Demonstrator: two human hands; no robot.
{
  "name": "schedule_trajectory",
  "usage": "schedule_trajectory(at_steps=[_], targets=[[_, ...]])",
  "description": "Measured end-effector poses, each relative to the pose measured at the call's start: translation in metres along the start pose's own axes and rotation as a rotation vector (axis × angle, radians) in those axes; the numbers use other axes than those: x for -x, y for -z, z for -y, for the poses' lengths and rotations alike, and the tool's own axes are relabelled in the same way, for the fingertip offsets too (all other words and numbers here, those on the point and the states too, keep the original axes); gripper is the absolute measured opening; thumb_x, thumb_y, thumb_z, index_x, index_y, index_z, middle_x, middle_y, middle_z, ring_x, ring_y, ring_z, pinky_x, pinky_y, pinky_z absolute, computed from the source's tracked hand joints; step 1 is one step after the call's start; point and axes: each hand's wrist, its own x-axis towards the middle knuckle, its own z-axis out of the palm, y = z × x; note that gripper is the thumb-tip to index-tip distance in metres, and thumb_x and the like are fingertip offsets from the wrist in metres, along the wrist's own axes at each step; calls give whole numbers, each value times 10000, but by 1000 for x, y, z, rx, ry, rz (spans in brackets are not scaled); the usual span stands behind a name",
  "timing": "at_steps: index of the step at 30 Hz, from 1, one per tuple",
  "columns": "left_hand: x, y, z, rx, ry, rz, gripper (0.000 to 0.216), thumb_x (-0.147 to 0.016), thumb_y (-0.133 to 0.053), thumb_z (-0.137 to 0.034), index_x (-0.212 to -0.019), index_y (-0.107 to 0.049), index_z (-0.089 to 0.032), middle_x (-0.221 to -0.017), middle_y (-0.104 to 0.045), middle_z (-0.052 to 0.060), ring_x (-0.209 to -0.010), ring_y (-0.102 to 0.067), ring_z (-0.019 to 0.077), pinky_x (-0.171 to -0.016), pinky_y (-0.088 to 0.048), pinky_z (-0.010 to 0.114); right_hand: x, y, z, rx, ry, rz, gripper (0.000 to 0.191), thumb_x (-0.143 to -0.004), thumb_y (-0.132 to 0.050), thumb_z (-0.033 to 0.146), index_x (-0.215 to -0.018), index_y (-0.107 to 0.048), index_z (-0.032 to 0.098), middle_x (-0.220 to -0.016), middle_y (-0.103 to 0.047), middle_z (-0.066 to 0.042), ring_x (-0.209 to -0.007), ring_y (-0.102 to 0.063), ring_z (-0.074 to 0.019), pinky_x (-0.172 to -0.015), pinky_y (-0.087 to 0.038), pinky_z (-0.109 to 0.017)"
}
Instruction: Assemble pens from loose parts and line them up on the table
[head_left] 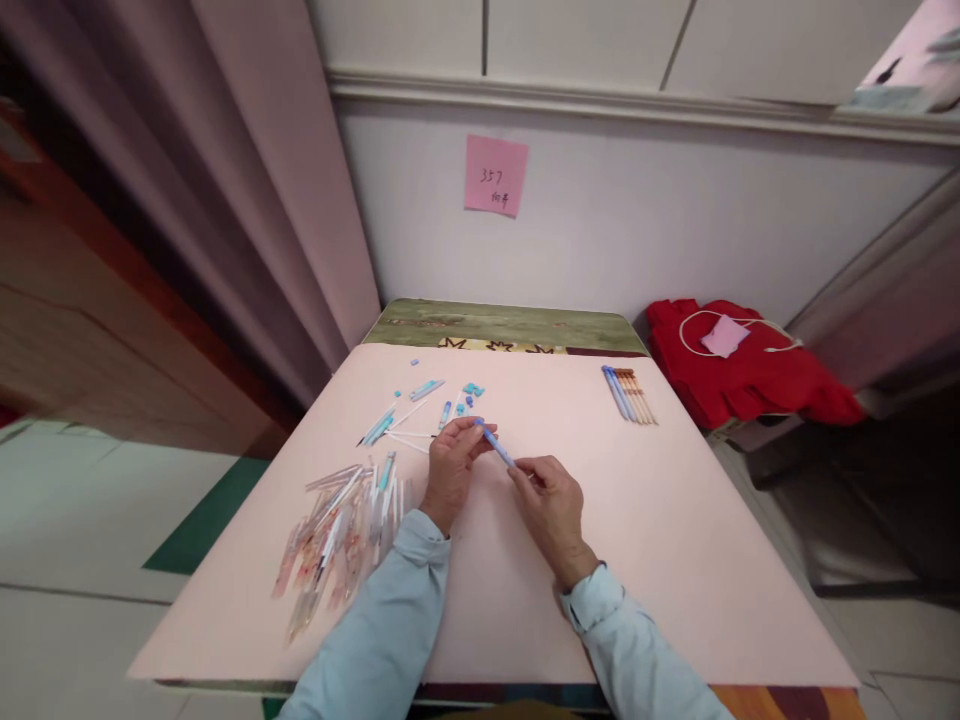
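Observation:
Both my hands hold one blue pen over the middle of the pale pink table top. My left hand is closed around the pen's far end. My right hand pinches its near end. Just beyond my left hand lie loose pen parts: blue caps, blue barrels and thin white refills. A heap of clear pen wrappers and barrels lies to the left of my left forearm.
A neat row of finished pens lies at the far right of the table. A red cloth with a white cord sits on a seat to the right. A pink note hangs on the wall.

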Motion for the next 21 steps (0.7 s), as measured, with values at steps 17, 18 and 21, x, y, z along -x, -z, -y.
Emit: schedule_trajectory(at_steps=[17,18,21], targets=[[46,-27,33,-922,-264,636,158,-856,-582,-283,-772,-663,-177,-635,-606,14,-576,-510,123,-553,-385,235,-141,91,-97,654,-314,-182,301,-875,-564,445,-969,-772,247,-963,-733,-93,-801,-656,-221,-647,-427,-292],[45,-27,32,-958,-287,656,163,-861,-571,-273,-763,-661,-178,-639,-606,16,-582,-511,125,-559,-383,237,-144,91,-100,663,-316,-176,302,-874,-567,442,-972,-772,243,-969,-732,-100,-805,-659,-223,-649,-430,-292],[43,-27,31,-1002,-303,657,165,-871,-550,-254,-772,-656,-175,-651,-613,21,-596,-521,131,-576,-384,242,-152,90,-108,704,-323,-150,301,-869,-570,432,-978,-772,236,-989,-729,-114,-817,-668,-228,-667,-443,-294]])
